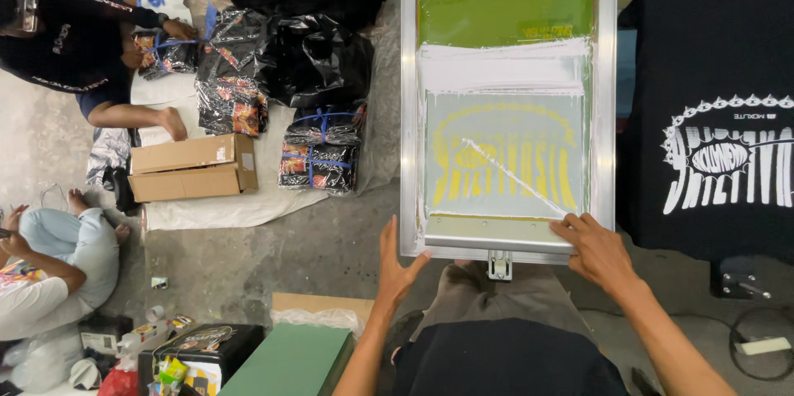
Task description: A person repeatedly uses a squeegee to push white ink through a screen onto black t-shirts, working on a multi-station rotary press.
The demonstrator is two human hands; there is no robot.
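Both hands on the aluminium screen-printing frame (508, 106) lying flat at centre: left hand (399, 268), fingers spread, presses the near-left corner, while right hand (597, 247) grips the near-right edge, fingers curled over the rim; a printed black T-shirt (715, 115) lies just right

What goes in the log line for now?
left hand: on screen frame corner | right hand: on frame's near edge | black shirt: beside
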